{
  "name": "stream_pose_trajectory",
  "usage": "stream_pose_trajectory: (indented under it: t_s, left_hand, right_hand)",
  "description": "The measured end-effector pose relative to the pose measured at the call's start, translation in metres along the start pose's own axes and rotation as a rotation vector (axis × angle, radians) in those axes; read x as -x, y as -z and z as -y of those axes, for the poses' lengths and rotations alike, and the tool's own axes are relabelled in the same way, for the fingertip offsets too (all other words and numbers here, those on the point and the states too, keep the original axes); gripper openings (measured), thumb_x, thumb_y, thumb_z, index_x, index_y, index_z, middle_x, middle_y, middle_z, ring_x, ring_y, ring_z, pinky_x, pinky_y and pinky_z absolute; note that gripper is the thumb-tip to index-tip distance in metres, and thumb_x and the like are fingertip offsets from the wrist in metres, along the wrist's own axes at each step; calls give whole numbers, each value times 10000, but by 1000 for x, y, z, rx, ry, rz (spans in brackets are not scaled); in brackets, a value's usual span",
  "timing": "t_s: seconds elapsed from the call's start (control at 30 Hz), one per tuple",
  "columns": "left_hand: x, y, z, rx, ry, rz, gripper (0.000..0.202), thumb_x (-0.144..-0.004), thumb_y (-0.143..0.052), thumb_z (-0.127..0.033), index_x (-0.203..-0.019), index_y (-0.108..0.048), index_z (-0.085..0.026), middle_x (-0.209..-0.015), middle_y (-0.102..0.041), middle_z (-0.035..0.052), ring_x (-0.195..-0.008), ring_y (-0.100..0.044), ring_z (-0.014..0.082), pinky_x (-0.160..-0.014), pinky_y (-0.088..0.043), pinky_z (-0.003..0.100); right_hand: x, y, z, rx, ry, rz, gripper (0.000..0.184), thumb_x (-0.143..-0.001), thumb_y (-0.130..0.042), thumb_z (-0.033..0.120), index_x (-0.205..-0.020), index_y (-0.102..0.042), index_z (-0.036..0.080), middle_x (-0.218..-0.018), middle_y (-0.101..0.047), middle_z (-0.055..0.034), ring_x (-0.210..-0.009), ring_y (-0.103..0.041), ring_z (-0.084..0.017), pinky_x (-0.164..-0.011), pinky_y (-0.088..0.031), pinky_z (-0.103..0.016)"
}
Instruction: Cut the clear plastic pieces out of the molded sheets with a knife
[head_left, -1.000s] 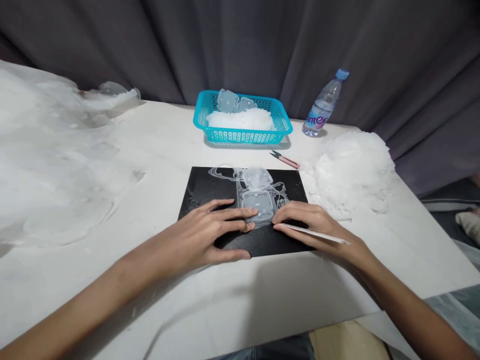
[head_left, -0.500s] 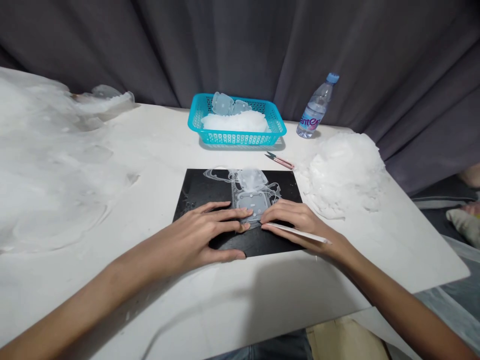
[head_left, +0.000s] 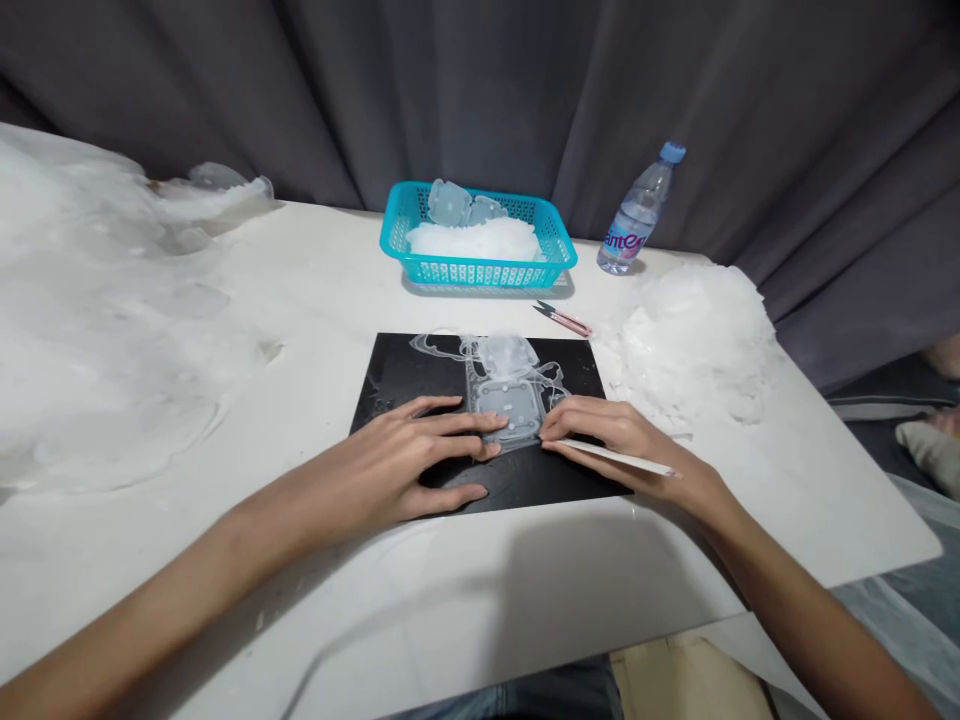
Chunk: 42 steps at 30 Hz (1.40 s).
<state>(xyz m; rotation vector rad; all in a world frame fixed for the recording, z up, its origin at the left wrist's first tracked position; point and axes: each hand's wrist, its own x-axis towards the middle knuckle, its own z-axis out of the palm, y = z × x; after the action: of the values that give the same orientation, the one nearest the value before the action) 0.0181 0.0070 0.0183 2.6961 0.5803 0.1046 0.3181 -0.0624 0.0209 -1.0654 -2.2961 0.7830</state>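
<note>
A translucent, rounded-square silicone-like piece with a thin outer edge lies on a black mat. My left hand is spread over the mat, its fingertips pressing the piece's left and lower part. In my right hand is a slim white stick-like tool, pinched at its front end near the piece's lower right corner; its tip is hidden by the fingers. Just behind lies a second cloudy piece, with thin cut-off strips curling to either side.
A turquoise basket holding similar pieces stands at the back. Right of it are a water bottle and small thread snips. A white heap of scraps lies right; a large translucent pile covers the table's left.
My right hand has slid slightly right along the piece's lower edge to its corner, the white tool still pinched in it. My left hand keeps pressing the piece. The view has shifted a little.
</note>
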Motion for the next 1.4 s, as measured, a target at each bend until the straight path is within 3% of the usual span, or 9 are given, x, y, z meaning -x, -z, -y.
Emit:
stream_pose_trajectory:
  t_s: [0.17,0.6,0.93,1.0,1.07,1.13,1.23,1.3,1.4]
  left_hand:
    - [1,-1,0,18,-5,8,451,-1022,-582,-570,-1404,-675,-348,-1599,-535,-35,-1466,-522,277,-1269,-337,442]
    - [2,-4,0,93,3,-34,438,-998,-637,-544,-1397,-682,-371,-1586,-551,-38,-1462,-522,284,-1257,-357,428]
    - [4,3,0,89,-41,-12,407,-1056,-563,-492,-1446,-628,-396,-1622,-514,-34,-1410,-554,259,-1165,-428,376]
    - [4,4,0,64,-59,-46,341,-1078,-526,-443,-1372,-684,-374,-1628,-504,-15,-1367,-586,257,-1146,-430,376]
    - [4,3,-2,53,-9,-148,302,-1087,-498,-397,-1208,-758,-303,-1501,-612,34,-1217,-671,239,-1051,-474,354]
    - [3,2,-6,85,148,-253,337,-1079,-494,-424,-1013,-763,-231,-1168,-739,54,-937,-718,195,-835,-505,306]
    - [-1,-3,-14,211,455,-273,446,-1007,-572,-580,-792,-693,-208,-713,-679,-10,-600,-601,145,-576,-384,270]
    - [-5,-7,-20,324,572,-252,476,-935,-644,-640,-729,-688,-213,-620,-645,-30,-557,-568,141,-538,-336,259]
    - [-11,-14,-25,541,595,-263,426,-899,-690,-629,-799,-765,-222,-666,-698,-20,-608,-607,157,-555,-365,239]
  right_hand:
    - [-3,-4,3,-70,-2,-19,131,-1080,-552,273,-1086,-668,214,-1091,-708,-60,-1011,-684,-189,-913,-540,-325]
    - [-9,-13,0,36,85,-35,139,-1079,-548,249,-1139,-667,207,-1094,-728,-74,-1030,-690,-200,-910,-551,-340]
    - [-19,-30,-6,342,216,-123,172,-1086,-530,256,-1096,-689,191,-1013,-751,-74,-943,-708,-185,-794,-566,-301]
    - [-21,-35,-8,417,219,-141,191,-1089,-526,290,-1142,-678,188,-1033,-744,-87,-952,-711,-193,-796,-577,-308]
    - [-23,-39,-10,486,214,-163,228,-1085,-536,332,-1197,-665,180,-1056,-734,-105,-948,-714,-202,-790,-587,-316]
    - [-24,-41,-10,555,237,-192,230,-1079,-549,323,-1207,-666,172,-1035,-731,-107,-913,-717,-204,-748,-581,-308]
    - [-24,-42,-8,605,280,-234,186,-1073,-551,241,-1194,-676,172,-989,-736,-98,-890,-719,-199,-686,-551,-282]
    - [-24,-42,-5,603,281,-267,195,-1071,-552,216,-1219,-671,173,-1000,-745,-103,-892,-720,-195,-687,-547,-279]
    - [-23,-43,-2,616,270,-310,212,-1072,-548,208,-1240,-669,162,-993,-753,-104,-861,-719,-189,-692,-555,-284]
